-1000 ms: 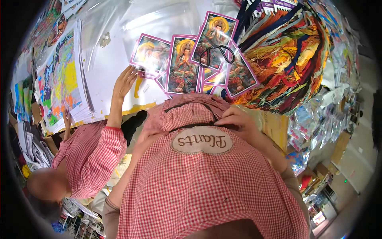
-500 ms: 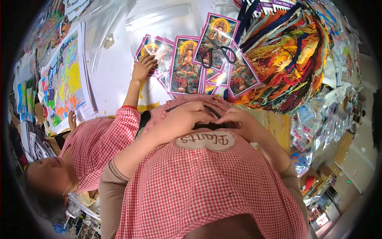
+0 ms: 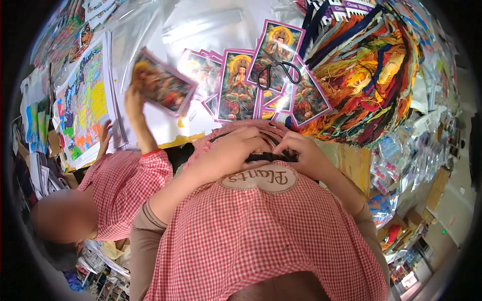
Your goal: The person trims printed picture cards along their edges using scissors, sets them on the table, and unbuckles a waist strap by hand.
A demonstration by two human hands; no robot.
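Both my hands are drawn in at my waist, in front of my red-checked apron (image 3: 241, 220). My left hand (image 3: 235, 152) has its fingers curled at a black strap-like band (image 3: 271, 157). From the other side my right hand (image 3: 305, 151) pinches the same band, partly hiding it. Just beyond them, several purple-bordered picture cards (image 3: 236, 90) overlap on the table. Black-handled scissors (image 3: 265, 78) lie on top of the cards. To the left, a co-worker's hand (image 3: 134, 106) lifts one such card (image 3: 163, 83), blurred by motion.
A large heap of multicoloured thread skeins (image 3: 369, 75) fills the table's right. Clear plastic bags (image 3: 206, 22) lie at the back. Colour-patterned sheets (image 3: 83, 100) are stacked left, near the co-worker's other hand (image 3: 106, 132). Packed plastic bags (image 3: 396, 155) and cardboard boxes (image 3: 437, 188) crowd the right side.
The co-worker's hand has picked a picture card off the pile and carried it left. My hands stay at the black band, nearly unmoved.
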